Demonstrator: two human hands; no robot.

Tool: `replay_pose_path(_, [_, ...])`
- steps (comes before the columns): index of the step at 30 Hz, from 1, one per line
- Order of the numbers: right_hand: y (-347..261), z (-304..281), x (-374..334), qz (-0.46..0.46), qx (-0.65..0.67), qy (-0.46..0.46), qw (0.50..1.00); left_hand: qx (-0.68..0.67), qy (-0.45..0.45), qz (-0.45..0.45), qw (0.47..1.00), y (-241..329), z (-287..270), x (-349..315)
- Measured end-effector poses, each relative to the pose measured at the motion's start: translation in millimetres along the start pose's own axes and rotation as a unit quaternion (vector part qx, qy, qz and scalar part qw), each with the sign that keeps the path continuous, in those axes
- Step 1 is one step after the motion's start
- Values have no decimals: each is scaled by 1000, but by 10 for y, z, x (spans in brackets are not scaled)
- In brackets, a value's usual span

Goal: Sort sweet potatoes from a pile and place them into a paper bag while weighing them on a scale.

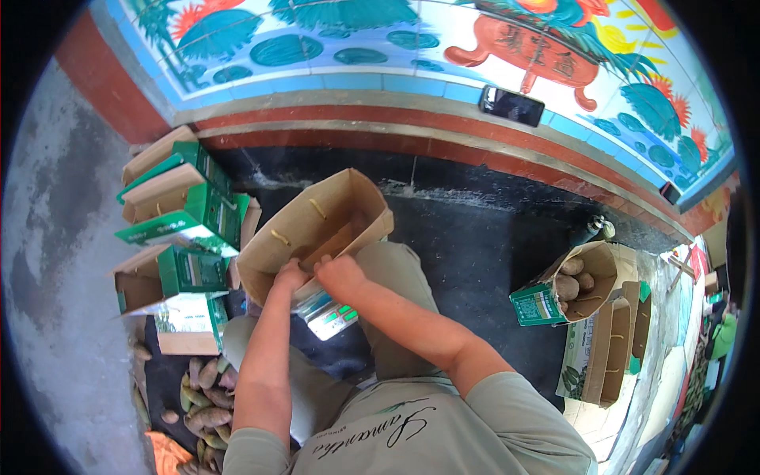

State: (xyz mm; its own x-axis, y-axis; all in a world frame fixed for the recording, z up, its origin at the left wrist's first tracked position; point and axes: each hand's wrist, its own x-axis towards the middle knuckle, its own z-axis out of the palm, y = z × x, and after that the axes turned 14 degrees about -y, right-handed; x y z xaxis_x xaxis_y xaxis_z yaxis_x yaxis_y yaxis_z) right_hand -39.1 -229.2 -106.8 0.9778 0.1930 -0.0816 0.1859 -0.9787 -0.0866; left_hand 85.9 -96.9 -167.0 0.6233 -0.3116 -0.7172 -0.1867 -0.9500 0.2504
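A tall open cardboard box (310,226), brown inside, stands tilted in front of my knees. A yellow rope handle (317,208) hangs on its far wall, and another lies nearer the left side. My left hand (290,277) is closed on the near rim, fingers curled over the edge. Close beside it, my right hand (339,277) grips the same rim with its fingers bent inward; the fingertips are partly hidden. Under the hands shows what looks like a digital scale (331,320), pale with green panels. The box's interior is shadowed.
Several green and brown cartons (186,206) stack at the left. Below them lie long tubers (207,396) and an orange bag (168,453). At the right, a carton (541,305) holds round brown tubers (571,281) beside cardboard boxes (608,348). A phone (511,106) rests on the wall ledge.
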Motion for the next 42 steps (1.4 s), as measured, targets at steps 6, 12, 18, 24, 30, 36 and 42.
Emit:
replay_pose_path(6, [106,14,29,1,-15,4,1000,13,-5,112,994,82,-82,24])
replay_pose_path(12, [82,-94,1,-11,-14,-19,1000,-69,112,121,984,208,-322,-563])
replay_pose_path(18, [48,-11,39,-1,2,-41,999,-230,278,265,894,-48,-573,-1343])
replay_pose_path(24, [60,-81,1,10,-25,-56,998,-242,453,164,842,-1077,-207,-2005])
replay_pose_path(30, [63,-130,28,-20,-8,-66,998,-160,247,-144,945,-2364,1400,-2050])
replay_pose_path(36, [90,-130,27,-7,-14,-69,997,-209,-16,-271,939,-2665,3141,-2178])
replay_pose_path(42, [87,-159,-14,-16,-20,-68,997,-306,-80,-325,891,-2389,3318,-2157])
